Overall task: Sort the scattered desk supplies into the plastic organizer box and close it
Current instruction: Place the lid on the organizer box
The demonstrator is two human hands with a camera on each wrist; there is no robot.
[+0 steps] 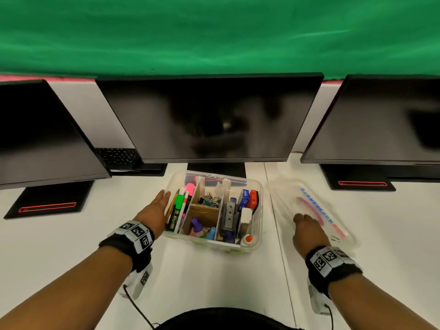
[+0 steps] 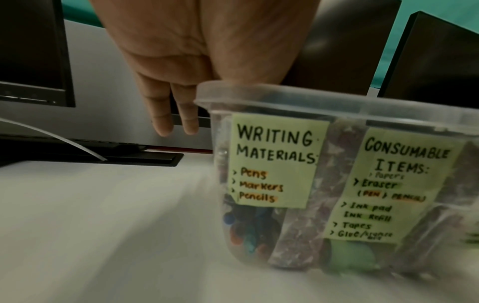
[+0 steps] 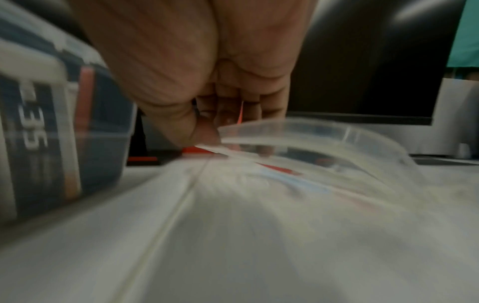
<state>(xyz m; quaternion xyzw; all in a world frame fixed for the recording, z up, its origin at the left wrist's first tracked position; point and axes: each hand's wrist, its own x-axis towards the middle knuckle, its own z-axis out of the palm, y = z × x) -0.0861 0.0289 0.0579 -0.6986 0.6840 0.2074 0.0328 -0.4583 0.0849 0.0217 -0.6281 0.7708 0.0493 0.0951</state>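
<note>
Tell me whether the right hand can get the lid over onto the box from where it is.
Probably yes. The right hand already grips the near edge of the clear lid, which lies just right of the open organizer box, and nothing stands between them. The left hand rests flat against the box's left wall.

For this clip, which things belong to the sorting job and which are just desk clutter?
Job:
organizer box, filled
clear lid, off, right of the box
left hand, flat by the box
right hand, gripping the lid edge

Lying about:
monitors
keyboard
</note>
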